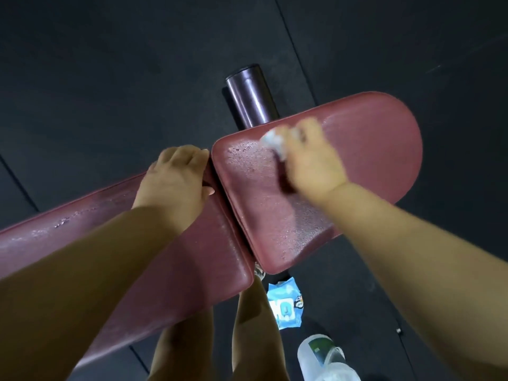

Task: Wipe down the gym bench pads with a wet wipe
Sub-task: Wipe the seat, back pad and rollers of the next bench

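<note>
A long pad [82,224], dark red and shiny with wet spots, runs from the left edge toward the middle. The left hand [176,182] sits on the end of this pad. Its fingers bend over the far edge and its thumb lies by the thin gap between the two pads, so it grips the pad end. It holds no wipe.

Behind the gap, a dark round tube [248,97] sticks out over the black floor [110,64].

Just right of the gap is the round pad [371,149], also dark red, with many little drops on the near part. The wet wipe [275,141] is a white, scrunched ball on this pad, near its far edge. The right hand [310,158] is curled around the wipe and presses it on the pad. The hand looks blurry. The wipe is well apart from the left hand.

Lower down, two bare legs [255,325] stand beside the pads. A blue pack of wipes [286,303] lies on the floor next to them. A clear bottle [321,356] with a green label lies further right.
</note>
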